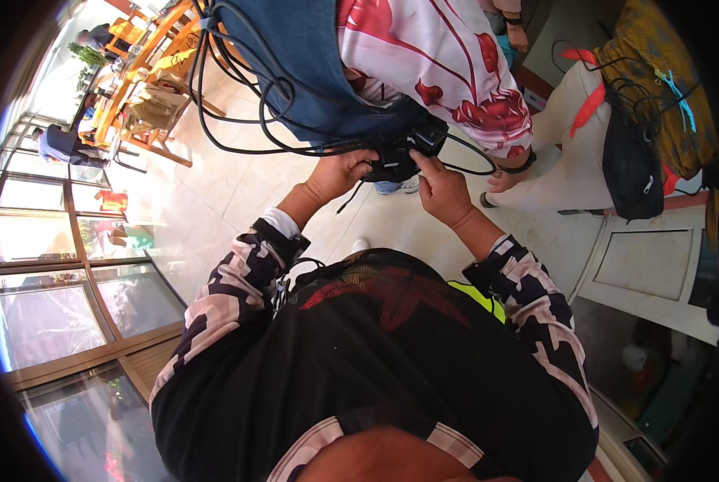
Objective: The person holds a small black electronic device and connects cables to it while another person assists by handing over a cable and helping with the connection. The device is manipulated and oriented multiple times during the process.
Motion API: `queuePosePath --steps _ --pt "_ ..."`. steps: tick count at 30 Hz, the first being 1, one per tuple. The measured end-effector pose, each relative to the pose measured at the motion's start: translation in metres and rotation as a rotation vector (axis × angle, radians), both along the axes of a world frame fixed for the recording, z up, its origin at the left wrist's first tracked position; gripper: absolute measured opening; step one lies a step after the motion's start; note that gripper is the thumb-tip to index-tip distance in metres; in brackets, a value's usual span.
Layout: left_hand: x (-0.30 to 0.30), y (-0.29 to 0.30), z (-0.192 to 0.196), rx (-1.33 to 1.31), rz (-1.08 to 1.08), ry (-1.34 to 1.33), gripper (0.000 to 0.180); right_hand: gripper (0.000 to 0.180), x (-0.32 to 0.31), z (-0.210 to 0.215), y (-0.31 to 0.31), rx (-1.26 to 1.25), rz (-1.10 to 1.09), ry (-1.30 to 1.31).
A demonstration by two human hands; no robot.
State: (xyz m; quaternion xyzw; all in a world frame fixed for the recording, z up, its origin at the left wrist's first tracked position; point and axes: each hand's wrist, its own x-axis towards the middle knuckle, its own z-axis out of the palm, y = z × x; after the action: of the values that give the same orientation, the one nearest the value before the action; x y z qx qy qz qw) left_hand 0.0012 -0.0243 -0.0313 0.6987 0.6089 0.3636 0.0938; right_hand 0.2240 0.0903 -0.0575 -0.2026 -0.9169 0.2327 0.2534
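Both my hands hold a small black device (392,166) with black cables, close against a person in a blue denim garment (287,76). My left hand (342,174) pinches its left side, fingers closed. On the other side my right hand (442,190) grips it, with a finger laid over the top near a black block. A bundle of black cables (275,88) loops over the denim and runs down to the device. One short loose cable end hangs beside my left hand. Just what the device is, I cannot make out.
The person's sleeve (448,76) is white with red flowers. At the right hang a black bag (634,165) and a yellow-brown cloth (668,88) with cables. Wooden chairs (154,112) and tables stand far left, near a glazed wall (46,297). A white cabinet door (644,261) is right.
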Motion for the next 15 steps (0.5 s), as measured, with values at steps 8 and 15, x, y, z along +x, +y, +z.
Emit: queuePosePath --steps 8,15 --pt "0.0012 -0.0034 0.0087 0.035 -0.048 0.100 0.034 0.041 -0.0038 0.0018 0.0040 0.049 0.046 0.195" --pt "-0.0049 -0.0020 0.0011 0.154 -0.077 0.252 0.029 0.041 -0.0074 0.0090 0.0058 0.006 0.121 0.034"
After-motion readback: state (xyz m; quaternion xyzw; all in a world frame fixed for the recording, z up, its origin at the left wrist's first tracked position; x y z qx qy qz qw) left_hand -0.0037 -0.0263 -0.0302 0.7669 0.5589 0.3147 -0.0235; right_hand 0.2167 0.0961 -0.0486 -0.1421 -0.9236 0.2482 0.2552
